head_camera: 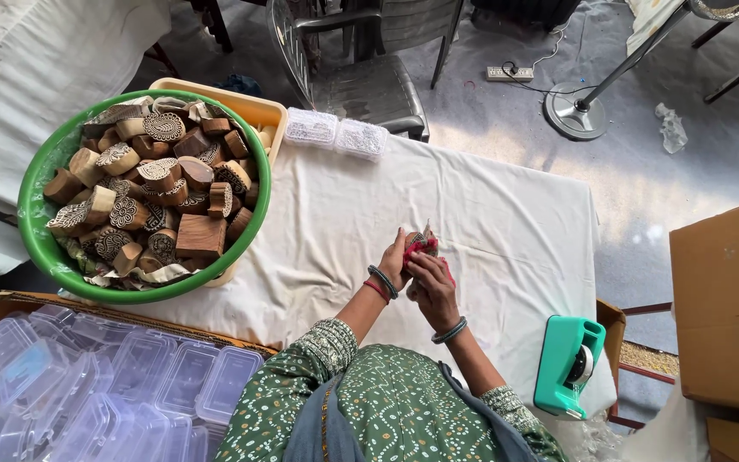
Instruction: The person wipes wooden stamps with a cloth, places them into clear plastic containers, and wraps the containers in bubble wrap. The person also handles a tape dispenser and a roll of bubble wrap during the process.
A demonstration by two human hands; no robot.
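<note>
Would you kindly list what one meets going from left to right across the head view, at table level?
Green basin of carved wooden blocks → left hand → small carved block with pink cloth → right hand → teal tape dispenser → cardboard box.

Carved wooden blocks (pixel 164 192), glossy plastic basin (pixel 40 244)

It looks like a small craft packing workshop. A green basin (pixel 44 248) heaped with carved wooden printing blocks (pixel 151 192) sits on a cloth-covered table (pixel 489 222), beside stacked clear plastic boxes (pixel 104 393), a teal tape dispenser (pixel 568 364) and cardboard cartons (pixel 724 308) on a concrete floor.
</note>
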